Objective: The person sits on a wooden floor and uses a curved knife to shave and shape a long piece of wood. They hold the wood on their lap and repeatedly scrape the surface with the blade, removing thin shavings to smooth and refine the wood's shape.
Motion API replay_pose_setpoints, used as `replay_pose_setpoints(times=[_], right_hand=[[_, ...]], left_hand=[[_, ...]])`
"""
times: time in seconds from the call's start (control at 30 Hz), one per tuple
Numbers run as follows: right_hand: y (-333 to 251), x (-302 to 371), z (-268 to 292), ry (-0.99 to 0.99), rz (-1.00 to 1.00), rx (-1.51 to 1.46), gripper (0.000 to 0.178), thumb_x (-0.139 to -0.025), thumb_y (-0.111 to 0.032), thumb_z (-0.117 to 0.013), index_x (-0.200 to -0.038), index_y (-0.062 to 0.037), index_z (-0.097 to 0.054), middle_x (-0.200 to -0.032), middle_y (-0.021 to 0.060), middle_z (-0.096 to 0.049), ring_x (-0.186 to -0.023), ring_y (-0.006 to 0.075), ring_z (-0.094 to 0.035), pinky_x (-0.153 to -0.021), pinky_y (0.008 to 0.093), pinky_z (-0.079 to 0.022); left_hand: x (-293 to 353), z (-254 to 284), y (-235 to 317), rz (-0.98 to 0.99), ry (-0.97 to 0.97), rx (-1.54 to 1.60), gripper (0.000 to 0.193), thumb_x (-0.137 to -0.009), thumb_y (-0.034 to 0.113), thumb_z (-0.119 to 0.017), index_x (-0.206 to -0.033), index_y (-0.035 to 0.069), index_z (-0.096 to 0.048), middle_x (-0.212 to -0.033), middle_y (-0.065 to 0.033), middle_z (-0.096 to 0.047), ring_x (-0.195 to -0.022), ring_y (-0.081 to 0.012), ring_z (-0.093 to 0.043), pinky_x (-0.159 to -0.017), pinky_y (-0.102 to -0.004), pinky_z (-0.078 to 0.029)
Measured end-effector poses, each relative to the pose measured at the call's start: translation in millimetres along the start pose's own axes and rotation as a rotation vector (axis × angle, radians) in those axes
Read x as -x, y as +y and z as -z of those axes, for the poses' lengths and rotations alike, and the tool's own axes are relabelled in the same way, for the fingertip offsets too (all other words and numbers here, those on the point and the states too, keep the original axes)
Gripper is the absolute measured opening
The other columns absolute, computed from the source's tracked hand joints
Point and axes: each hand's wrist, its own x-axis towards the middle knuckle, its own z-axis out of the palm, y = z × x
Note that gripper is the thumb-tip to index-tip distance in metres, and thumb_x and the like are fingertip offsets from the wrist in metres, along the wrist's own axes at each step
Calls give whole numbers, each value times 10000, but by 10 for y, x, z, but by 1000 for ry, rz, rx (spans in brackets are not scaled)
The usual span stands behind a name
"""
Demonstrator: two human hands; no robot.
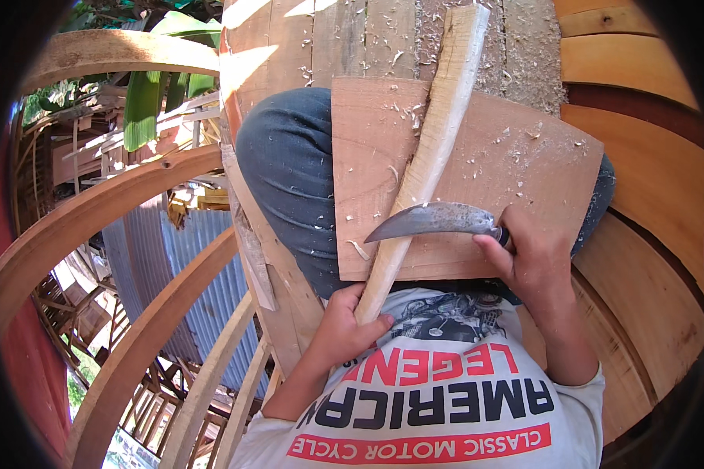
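Note:
A long, pale strip of wood [438, 133] slants across my lap, its near end against my shirt. My left hand [353, 324] is closed around that near end. In my right hand [526, 254] is a curved knife [434, 220], gripped by its dark handle. The blade points left and lies across the wood strip, a little beyond my left hand; whether its edge is biting into the wood I cannot tell. Beneath the strip a flat wooden board [516, 172] rests over my thighs, scattered with wood shavings [358, 250].
I sit on a plank floor [336, 39] strewn with shavings. Curved wooden ribs [109, 199] rise at the left, with corrugated metal sheet [199, 266] and stacked lumber beyond and below. Curved side planks [633, 164] wall the right. A green leaf [142, 109] hangs at upper left.

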Motion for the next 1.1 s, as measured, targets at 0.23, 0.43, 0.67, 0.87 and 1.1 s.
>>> replay_pose_setpoints(times=[0.23,0.43,0.67,0.87,1.1], right_hand=[[9,-58,-5,30,163,71,427,-782,-423,-729,-668,-68,-520,-550,97,-537,-464,256,-576,-446,357,-445],[-141,19,-108,-50,292,26,443,-728,-412,-778,-639,-72,-510,-548,100,-542,-447,249,-565,-424,342,-430],[-148,-2,-110,-11,283,-20,461,-746,-435,-759,-625,-71,-504,-527,103,-526,-448,258,-572,-418,345,-431],[-53,-122,-132,59,145,-13,496,-771,-484,-719,-599,-74,-500,-506,107,-518,-440,272,-571,-440,352,-457],[-118,-460,336,156,-122,-55,521,-778,-517,-706,-592,-72,-511,-505,117,-520,-431,256,-568,-443,352,-462]], left_hand=[[-63,7,-50,-172,-5,-72,187,-710,15,-630,-749,46,-450,-630,0,-462,-499,-74,-461,-441,-245,-373],[-75,21,10,-20,-57,52,213,-700,10,-625,-730,59,-421,-612,10,-437,-491,-68,-445,-436,-246,-360],[-76,-19,-76,-147,-11,-84,212,-702,10,-628,-732,59,-424,-607,16,-430,-499,-65,-438,-449,-243,-360],[-60,-29,16,-40,-47,-78,203,-696,24,-637,-727,57,-439,-605,21,-437,-503,-64,-431,-460,-247,-361],[-56,-32,28,-29,-36,-57,196,-696,13,-625,-732,57,-437,-618,11,-451,-511,-62,-443,-454,-242,-358]])
